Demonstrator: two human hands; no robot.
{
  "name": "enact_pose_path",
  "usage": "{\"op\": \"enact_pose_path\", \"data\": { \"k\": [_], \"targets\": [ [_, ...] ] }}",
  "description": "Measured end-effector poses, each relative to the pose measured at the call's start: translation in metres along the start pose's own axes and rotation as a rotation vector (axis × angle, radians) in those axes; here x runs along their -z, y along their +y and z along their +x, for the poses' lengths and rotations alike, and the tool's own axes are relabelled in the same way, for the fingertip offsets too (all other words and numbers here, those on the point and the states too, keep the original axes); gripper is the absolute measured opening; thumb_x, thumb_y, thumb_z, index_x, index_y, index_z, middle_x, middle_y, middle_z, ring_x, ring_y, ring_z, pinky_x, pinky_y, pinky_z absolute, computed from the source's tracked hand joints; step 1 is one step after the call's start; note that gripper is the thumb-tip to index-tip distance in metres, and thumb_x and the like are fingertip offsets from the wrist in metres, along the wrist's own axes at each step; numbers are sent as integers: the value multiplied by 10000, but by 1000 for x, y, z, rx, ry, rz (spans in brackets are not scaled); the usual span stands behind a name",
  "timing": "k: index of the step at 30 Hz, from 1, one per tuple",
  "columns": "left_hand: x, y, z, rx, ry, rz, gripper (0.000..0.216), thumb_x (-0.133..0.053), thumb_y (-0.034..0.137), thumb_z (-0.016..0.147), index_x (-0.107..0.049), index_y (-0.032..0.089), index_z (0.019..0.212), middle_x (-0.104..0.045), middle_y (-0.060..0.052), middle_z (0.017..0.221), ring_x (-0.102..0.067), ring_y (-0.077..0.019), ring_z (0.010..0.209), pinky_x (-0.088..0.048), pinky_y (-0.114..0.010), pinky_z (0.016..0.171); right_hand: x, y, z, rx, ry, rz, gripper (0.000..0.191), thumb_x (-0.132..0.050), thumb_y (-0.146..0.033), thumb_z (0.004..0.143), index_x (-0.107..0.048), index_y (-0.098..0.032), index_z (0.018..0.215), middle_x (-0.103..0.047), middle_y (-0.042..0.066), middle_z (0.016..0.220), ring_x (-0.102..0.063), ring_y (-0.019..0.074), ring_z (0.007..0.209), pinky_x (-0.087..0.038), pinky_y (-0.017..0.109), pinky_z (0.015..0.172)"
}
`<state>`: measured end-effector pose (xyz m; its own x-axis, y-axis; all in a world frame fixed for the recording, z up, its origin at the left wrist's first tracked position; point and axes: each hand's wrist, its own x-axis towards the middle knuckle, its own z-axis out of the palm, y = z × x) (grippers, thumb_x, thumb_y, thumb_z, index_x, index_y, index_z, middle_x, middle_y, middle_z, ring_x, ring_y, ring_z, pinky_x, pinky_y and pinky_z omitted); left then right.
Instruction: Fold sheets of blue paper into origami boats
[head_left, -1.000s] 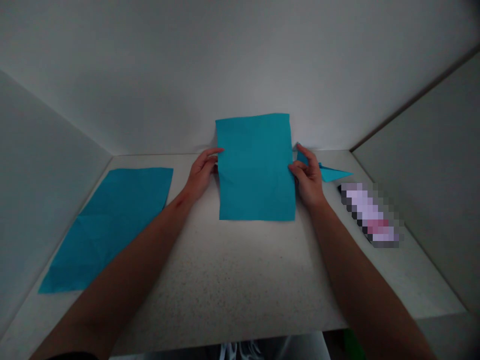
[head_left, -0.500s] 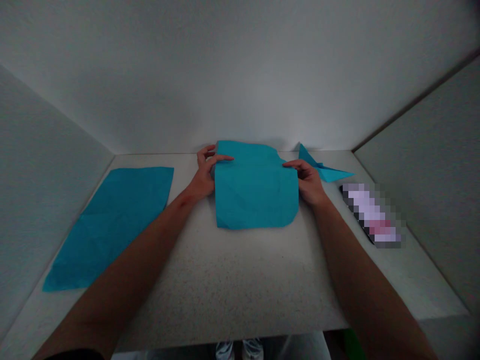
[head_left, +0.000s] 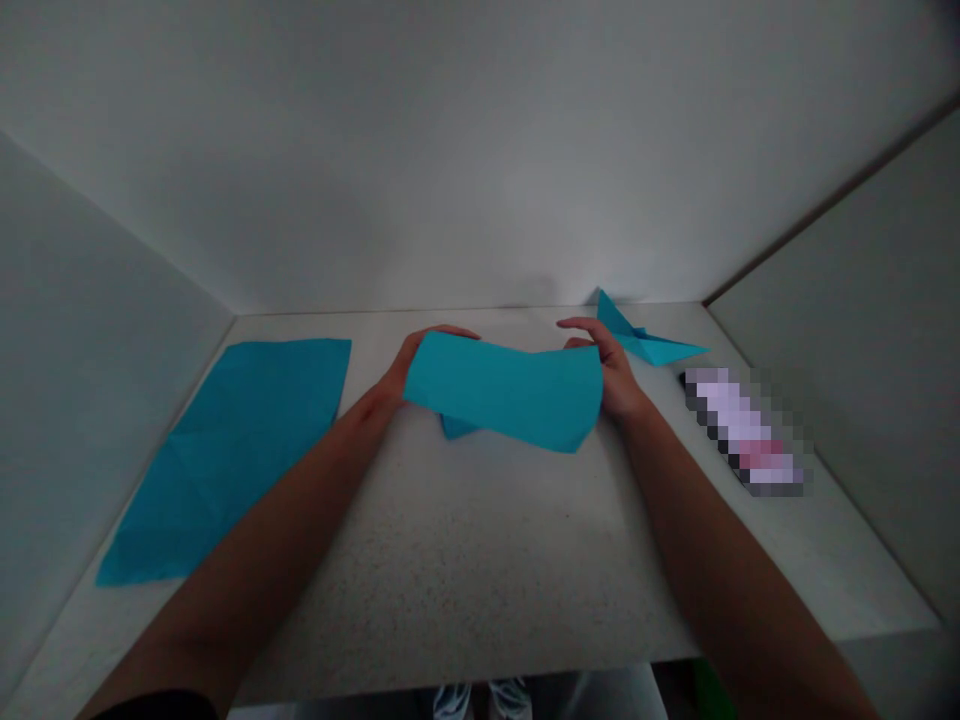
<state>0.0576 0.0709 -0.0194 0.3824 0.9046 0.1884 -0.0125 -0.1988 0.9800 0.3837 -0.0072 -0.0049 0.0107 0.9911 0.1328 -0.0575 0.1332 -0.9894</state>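
Note:
A teal paper sheet (head_left: 510, 392) is bent over toward me at the middle of the speckled white table (head_left: 480, 560), its top edge curled forward and down. My left hand (head_left: 409, 365) grips its left edge, fingers wrapped over the top. My right hand (head_left: 611, 370) grips its right edge in the same way. Part of the sheet's lower layer peeks out underneath at the left.
A second flat teal sheet (head_left: 232, 450) lies at the left of the table. A folded teal paper shape (head_left: 641, 338) sits at the back right. A blurred-out oblong object (head_left: 742, 430) lies along the right side. Walls close in on three sides.
The sheet stood upright a second ago; both hands have brought its top edge forward and down, so it now folds over onto itself.

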Motion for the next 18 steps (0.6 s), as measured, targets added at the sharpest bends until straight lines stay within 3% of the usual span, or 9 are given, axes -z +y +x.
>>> {"op": "enact_pose_path", "data": {
  "k": [2, 7, 14, 18],
  "targets": [
    [2, -5, 3, 39, 59, -18, 574, -919, 757, 754, -826, 243, 992, -841, -109, 917, -816, -336, 951, -699, -463, 858, -3, 2, -1, -48, -24, 38, 584, -994, -562, 740, -781, -360, 1244, -640, -74, 658, -464, 135, 498, -357, 281, 487],
    [2, -8, 5, 242, 243, -176, 580, -875, 704, 858, -816, 213, 1160, -872, -135, 1045, -844, -363, 1025, -706, -525, 964, -4, 8, 1, -197, -142, 66, 575, -938, -661, 776, -783, -309, 1203, -578, -79, 547, -366, 120, 418, -216, 286, 444],
    [-6, -7, 4, 204, 196, -128, 676, -885, 709, 853, -805, 210, 1302, -876, -131, 1247, -833, -352, 1125, -707, -496, 998, -5, 9, 7, -48, 46, 142, 548, -976, -707, 712, -767, -318, 1037, -529, -71, 646, -376, 127, 520, -329, 292, 501],
    [-5, -6, 3, 162, 176, -20, 717, -837, 737, 895, -786, 207, 1374, -844, -128, 1377, -812, -348, 1210, -681, -506, 1070, -4, 10, 8, 0, 11, 87, 535, -1045, -625, 682, -778, -322, 1033, -709, -33, 802, -570, 162, 650, -505, 322, 627]
  ]
}}
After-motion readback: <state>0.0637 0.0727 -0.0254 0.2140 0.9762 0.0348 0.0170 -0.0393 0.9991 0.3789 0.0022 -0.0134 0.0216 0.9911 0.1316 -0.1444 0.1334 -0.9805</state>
